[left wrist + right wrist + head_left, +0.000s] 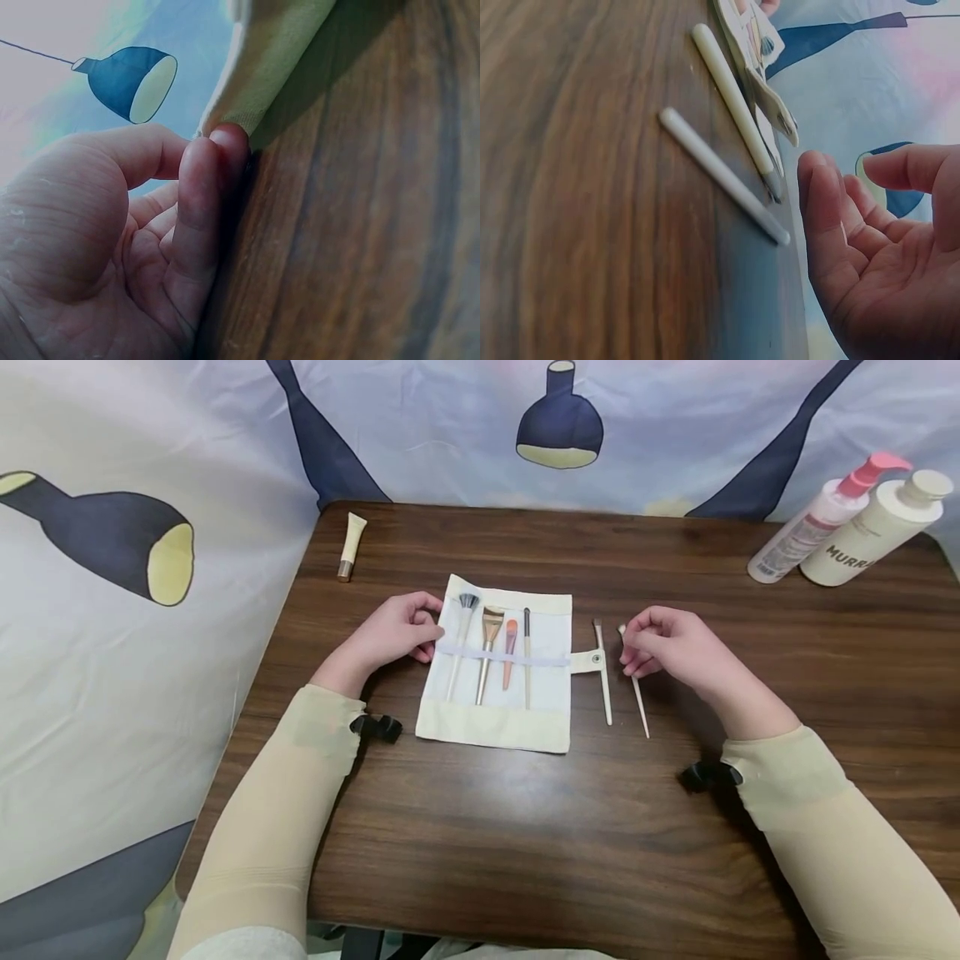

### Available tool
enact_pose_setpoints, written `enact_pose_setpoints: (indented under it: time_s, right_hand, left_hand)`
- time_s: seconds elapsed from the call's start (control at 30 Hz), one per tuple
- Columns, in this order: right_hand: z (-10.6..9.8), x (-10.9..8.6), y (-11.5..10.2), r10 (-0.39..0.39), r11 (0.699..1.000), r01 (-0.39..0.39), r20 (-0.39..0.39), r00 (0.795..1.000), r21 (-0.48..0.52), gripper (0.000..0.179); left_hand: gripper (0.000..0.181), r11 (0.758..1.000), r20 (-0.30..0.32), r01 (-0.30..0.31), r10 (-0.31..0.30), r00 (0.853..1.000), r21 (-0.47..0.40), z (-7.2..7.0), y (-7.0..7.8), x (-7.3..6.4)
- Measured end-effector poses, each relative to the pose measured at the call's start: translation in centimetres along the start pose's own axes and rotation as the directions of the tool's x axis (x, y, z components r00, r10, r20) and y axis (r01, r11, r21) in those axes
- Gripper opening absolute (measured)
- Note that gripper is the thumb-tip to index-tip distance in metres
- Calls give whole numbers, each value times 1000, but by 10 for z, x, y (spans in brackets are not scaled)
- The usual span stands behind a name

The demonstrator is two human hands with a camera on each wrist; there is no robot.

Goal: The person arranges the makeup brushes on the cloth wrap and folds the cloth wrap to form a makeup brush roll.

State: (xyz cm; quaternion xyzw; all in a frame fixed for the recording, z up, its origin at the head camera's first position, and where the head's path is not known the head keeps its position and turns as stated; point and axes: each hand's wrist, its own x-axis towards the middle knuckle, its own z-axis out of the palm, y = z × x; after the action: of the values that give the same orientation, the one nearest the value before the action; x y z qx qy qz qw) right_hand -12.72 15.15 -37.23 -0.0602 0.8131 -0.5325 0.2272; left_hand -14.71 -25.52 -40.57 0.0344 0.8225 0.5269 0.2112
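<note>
A cream cloth brush roll lies spread out, holding several makeup brushes under its elastic band. Among them are a fluffy brush, a gold flat brush and a short pink brush. My left hand pinches the roll's left edge between thumb and fingers; the left wrist view shows that edge raised. To the right, one slim white brush lies by the snap strap. Another pale brush lies beside it. Over its upper end hovers my right hand, thumb and fingertips apart with nothing between them.
A small cream tube lies at the back left of the dark wood table. At the back right stand a pink-topped pump bottle and a white bottle. A printed curtain hangs behind the table.
</note>
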Motion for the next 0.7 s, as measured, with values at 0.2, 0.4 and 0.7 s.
enact_pose_setpoints:
  time_s: [0.2,0.4,0.7]
  right_hand:
    - [-8,-8,7,24,999,-24,12,1000,-31,22]
    - [-12,-14,11,73,996,-72,21,997,-60,23]
    - [-14,-20,10,115,987,-112,20,993,-113,22]
  left_hand:
    - [35,1000,5,-3,3,1000,-2,1,1,1]
    - [35,1000,9,9,-9,1000,-11,1,1,1]
    - [35,1000,3,7,-7,1000,6,0,1,1]
